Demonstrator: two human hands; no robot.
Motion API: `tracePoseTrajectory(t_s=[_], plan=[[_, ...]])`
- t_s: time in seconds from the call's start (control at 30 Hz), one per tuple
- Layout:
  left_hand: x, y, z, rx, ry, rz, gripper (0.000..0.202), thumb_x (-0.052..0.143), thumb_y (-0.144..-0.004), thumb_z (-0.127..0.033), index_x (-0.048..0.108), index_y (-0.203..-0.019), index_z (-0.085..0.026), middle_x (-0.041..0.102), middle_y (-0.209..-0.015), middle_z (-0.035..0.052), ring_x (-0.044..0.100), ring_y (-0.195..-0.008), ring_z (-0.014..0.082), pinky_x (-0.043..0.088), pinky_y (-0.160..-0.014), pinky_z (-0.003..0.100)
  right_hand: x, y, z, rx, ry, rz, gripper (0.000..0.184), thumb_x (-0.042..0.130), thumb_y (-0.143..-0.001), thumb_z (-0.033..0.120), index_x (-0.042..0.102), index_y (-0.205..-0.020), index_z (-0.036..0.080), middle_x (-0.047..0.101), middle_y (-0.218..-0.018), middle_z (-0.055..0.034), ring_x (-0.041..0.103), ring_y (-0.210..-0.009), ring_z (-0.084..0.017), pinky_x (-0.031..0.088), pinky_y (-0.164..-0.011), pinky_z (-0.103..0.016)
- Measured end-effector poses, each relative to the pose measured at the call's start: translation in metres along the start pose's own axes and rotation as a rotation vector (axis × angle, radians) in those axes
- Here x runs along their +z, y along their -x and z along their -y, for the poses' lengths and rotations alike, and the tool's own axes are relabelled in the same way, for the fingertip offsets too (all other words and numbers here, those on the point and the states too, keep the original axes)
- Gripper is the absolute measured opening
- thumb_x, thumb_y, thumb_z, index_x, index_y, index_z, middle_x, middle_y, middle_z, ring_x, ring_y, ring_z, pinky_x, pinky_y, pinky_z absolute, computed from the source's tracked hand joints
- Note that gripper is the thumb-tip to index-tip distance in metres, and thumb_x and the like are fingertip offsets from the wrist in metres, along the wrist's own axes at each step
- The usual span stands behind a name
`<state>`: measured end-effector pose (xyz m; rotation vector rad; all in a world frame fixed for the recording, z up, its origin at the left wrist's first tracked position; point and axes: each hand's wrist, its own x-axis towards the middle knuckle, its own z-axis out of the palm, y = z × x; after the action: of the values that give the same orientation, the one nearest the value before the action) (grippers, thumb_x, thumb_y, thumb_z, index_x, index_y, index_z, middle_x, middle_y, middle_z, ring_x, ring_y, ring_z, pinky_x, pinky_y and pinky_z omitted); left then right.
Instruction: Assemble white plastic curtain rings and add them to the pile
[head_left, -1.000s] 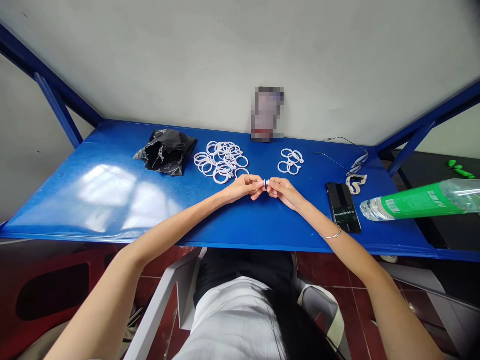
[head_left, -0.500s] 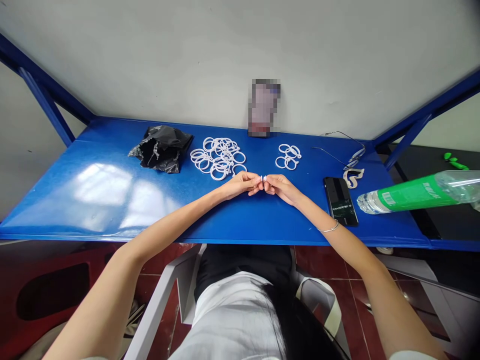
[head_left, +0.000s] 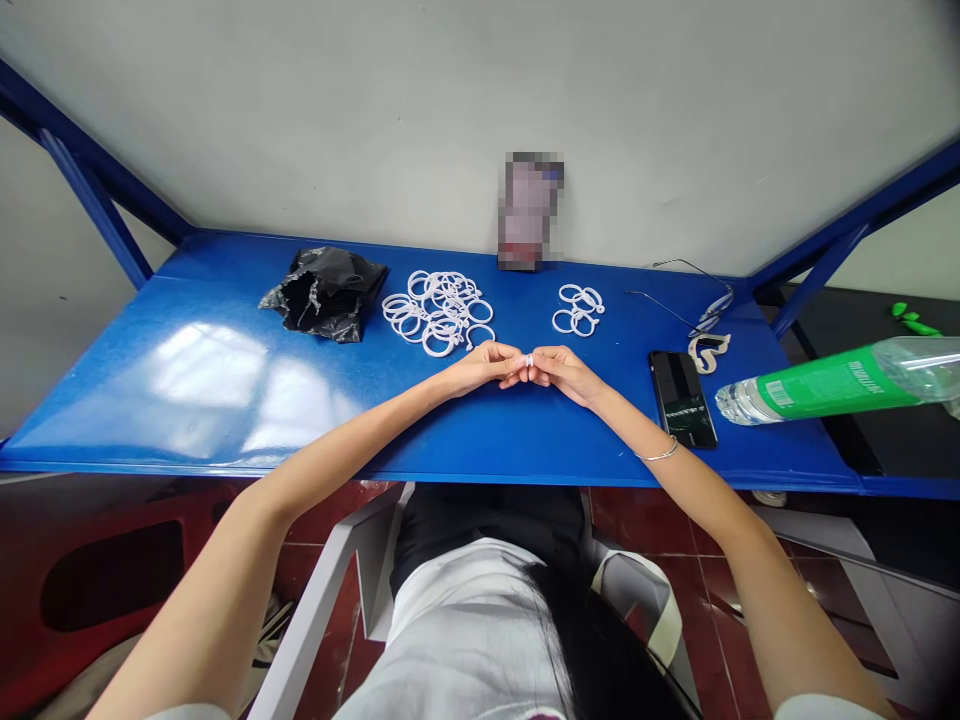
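Close together over the front half of the blue table, my left hand (head_left: 491,368) and my right hand (head_left: 561,373) meet fingertip to fingertip. Both pinch a small white piece (head_left: 529,360), apparently a white curtain ring; the fingers hide most of it. Beyond my left hand lies a loose pile of white curtain rings (head_left: 441,312), each with a small eyelet. A smaller group of several curtain rings (head_left: 577,310) lies behind my right hand.
A crumpled black plastic bag (head_left: 326,295) sits left of the pile. To the right are a phone (head_left: 682,398), eyeglasses (head_left: 712,312), a white curved item (head_left: 709,352) and a green-labelled bottle (head_left: 832,382). A pixelated upright object (head_left: 529,212) leans on the wall.
Two white bits between my fingertips, slightly apart before, now show together as one. My hands have closed the small gap between them; the view has shifted slightly.
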<state>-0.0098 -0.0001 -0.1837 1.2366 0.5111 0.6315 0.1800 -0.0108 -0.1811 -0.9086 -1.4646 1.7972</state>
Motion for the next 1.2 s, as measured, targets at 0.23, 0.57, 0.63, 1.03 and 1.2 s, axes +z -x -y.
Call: tracePoseTrajectory(t_s=[0.23,0.57,0.63,1.03,1.2], plan=[[-0.0007,0.0005,-0.0004,-0.001,0.002,0.002,0.048,0.072,-0.073,-0.055,0.064,-0.07,-0.007,0.056,-0.061,0.002,0.048,-0.054,0.0067,0.036,-0.051,0.02,-0.0012,-0.0007,-0.0032,-0.02,0.029,-0.005,0.043,0.071,-0.074,0.057,0.066,-0.067,0.015,0.059,-0.063,-0.0006,0.041,-0.053,-0.008,0.032,-0.052,-0.024],[-0.0026,0.0024,-0.0036,-0.061,0.051,0.025,0.045,0.075,-0.071,-0.052,0.065,-0.074,-0.008,0.055,-0.059,0.0002,0.038,-0.045,0.0028,0.023,-0.044,0.019,-0.0008,0.0013,-0.0008,-0.027,0.079,-0.015,0.041,0.072,-0.074,0.055,0.066,-0.068,0.015,0.061,-0.066,-0.0008,0.041,-0.052,-0.007,0.029,-0.048,-0.023],[-0.0032,0.003,-0.0039,-0.074,0.046,0.029,0.045,0.075,-0.071,-0.052,0.065,-0.075,-0.008,0.053,-0.056,-0.0009,0.034,-0.043,0.0019,0.019,-0.043,0.019,-0.0009,0.0017,0.0003,-0.025,0.082,-0.015,0.04,0.072,-0.074,0.055,0.066,-0.069,0.015,0.062,-0.067,-0.0013,0.04,-0.052,-0.007,0.026,-0.046,-0.023],[-0.0031,0.0032,-0.0035,-0.08,0.034,0.027,0.048,0.075,-0.069,-0.055,0.064,-0.075,-0.009,0.047,-0.05,-0.0036,0.031,-0.041,0.002,0.017,-0.042,0.019,-0.0016,0.0021,0.0039,-0.035,0.14,0.006,0.041,0.069,-0.076,0.055,0.066,-0.067,0.016,0.061,-0.064,-0.0003,0.038,-0.049,-0.006,0.026,-0.046,-0.024],[-0.003,0.0036,-0.0044,-0.087,0.034,0.022,0.048,0.076,-0.068,-0.055,0.063,-0.074,-0.009,0.047,-0.049,-0.0039,0.031,-0.041,0.0018,0.018,-0.042,0.019,-0.0026,0.0017,0.0028,-0.027,0.15,0.003,0.041,0.069,-0.075,0.056,0.066,-0.066,0.016,0.062,-0.064,-0.0009,0.038,-0.048,-0.006,0.026,-0.046,-0.024]])
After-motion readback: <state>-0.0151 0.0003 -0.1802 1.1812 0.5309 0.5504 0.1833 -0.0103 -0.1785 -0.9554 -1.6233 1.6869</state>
